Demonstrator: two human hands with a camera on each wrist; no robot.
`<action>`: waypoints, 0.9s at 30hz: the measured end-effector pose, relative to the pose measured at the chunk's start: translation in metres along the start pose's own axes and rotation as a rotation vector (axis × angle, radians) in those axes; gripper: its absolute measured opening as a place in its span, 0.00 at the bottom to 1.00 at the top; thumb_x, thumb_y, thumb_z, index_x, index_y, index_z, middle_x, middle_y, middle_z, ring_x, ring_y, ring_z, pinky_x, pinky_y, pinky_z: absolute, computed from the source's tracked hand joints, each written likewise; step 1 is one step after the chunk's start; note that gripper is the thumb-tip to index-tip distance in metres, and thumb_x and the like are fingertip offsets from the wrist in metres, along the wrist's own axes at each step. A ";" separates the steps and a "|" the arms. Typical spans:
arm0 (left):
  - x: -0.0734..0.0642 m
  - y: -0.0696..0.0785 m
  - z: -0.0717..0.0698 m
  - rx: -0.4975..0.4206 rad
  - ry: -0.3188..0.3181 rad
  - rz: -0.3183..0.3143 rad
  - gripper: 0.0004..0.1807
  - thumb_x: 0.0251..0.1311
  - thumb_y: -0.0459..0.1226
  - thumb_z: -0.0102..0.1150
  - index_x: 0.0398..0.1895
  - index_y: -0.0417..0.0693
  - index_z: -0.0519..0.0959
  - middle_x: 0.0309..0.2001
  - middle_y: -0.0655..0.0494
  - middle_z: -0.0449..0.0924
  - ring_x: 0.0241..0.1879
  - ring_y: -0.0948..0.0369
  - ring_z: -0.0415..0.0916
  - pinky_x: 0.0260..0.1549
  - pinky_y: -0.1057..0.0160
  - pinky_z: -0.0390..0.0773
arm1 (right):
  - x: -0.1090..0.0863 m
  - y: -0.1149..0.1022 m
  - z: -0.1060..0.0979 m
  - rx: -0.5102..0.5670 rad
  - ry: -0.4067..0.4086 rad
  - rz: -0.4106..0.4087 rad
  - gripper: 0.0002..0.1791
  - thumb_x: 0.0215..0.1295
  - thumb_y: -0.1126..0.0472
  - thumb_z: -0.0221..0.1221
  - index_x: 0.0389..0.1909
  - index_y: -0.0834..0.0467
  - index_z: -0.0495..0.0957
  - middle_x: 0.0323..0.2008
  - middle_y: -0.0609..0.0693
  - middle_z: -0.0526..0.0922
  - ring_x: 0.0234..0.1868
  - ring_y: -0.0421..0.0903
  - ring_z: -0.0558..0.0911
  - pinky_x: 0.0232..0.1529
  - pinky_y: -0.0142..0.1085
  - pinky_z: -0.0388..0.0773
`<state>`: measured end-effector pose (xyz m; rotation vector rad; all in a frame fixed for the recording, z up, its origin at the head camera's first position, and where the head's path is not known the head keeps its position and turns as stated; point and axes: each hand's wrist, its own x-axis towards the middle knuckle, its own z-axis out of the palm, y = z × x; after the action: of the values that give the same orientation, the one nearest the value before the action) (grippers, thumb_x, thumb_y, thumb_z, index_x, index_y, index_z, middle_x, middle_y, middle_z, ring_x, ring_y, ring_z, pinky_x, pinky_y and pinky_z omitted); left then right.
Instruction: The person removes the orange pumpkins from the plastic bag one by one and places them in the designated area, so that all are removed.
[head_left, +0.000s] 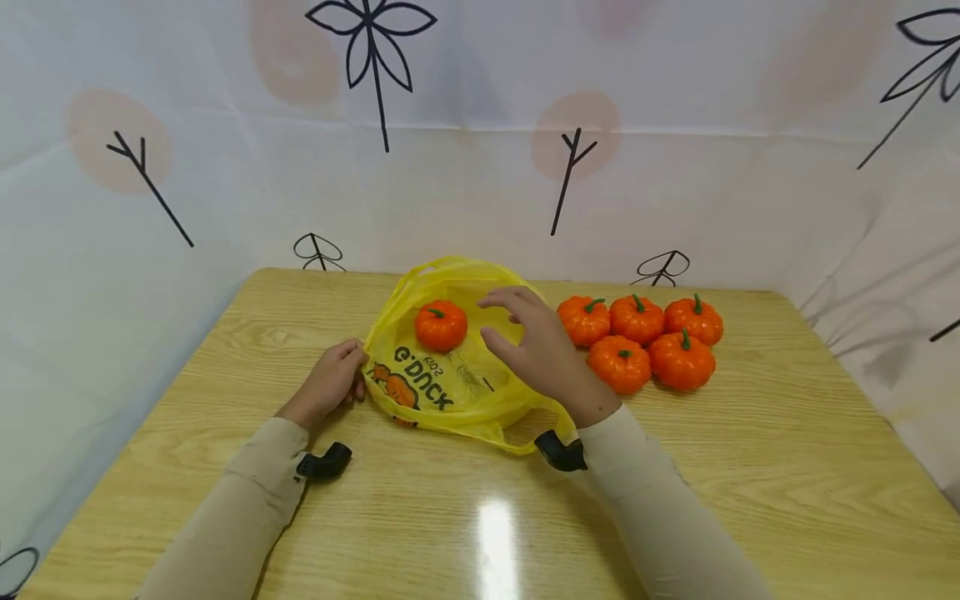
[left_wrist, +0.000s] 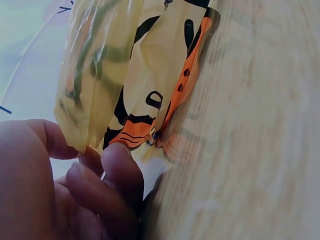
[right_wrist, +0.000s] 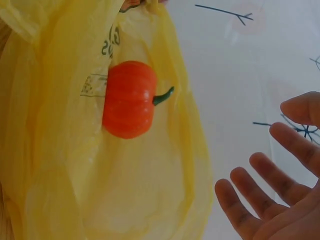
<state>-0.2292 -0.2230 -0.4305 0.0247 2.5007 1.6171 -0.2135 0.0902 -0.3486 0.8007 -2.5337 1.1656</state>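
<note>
A yellow plastic bag point(head_left: 480, 408) with printed letters lies spread with its mouth facing up on the table. One small orange pumpkin point(head_left: 441, 326) with a green stem sits inside it; the right wrist view shows this pumpkin point(right_wrist: 130, 100) from the side. At the bag's left edge my left hand point(head_left: 333, 377) pinches the plastic between thumb and fingers, as the left wrist view of the hand point(left_wrist: 100, 185) also shows. My right hand point(head_left: 536, 342) hovers over the bag's right side, fingers spread and loosely bent, holding nothing.
Several more orange pumpkins point(head_left: 626, 364) stand grouped to the right of the bag, close to the right forearm. The wooden table point(head_left: 405, 533) ends at the back against a white cloth point(head_left: 465, 192) with plant drawings.
</note>
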 end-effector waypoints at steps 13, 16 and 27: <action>0.004 -0.002 0.001 -0.018 0.000 -0.003 0.13 0.73 0.41 0.40 0.32 0.44 0.70 0.16 0.54 0.71 0.14 0.61 0.66 0.14 0.64 0.71 | 0.025 -0.007 0.016 -0.119 -0.137 0.055 0.22 0.70 0.55 0.60 0.63 0.56 0.75 0.64 0.53 0.72 0.66 0.51 0.72 0.67 0.48 0.72; 0.003 -0.001 -0.001 -0.017 -0.002 0.004 0.13 0.73 0.41 0.40 0.32 0.44 0.70 0.16 0.54 0.72 0.14 0.62 0.65 0.13 0.64 0.71 | 0.034 -0.010 0.019 -0.150 -0.184 0.078 0.24 0.71 0.54 0.60 0.65 0.56 0.73 0.66 0.54 0.72 0.67 0.53 0.72 0.68 0.49 0.71; 0.004 -0.004 -0.002 -0.010 0.001 0.014 0.14 0.73 0.40 0.40 0.34 0.41 0.71 0.15 0.54 0.71 0.13 0.62 0.64 0.13 0.64 0.69 | 0.054 -0.002 0.039 -0.200 -0.322 0.159 0.27 0.71 0.52 0.59 0.68 0.56 0.70 0.68 0.56 0.69 0.67 0.54 0.72 0.69 0.48 0.71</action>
<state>-0.2328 -0.2261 -0.4336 0.0407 2.4979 1.6357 -0.2561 0.0389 -0.3499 0.8046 -2.9675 0.8618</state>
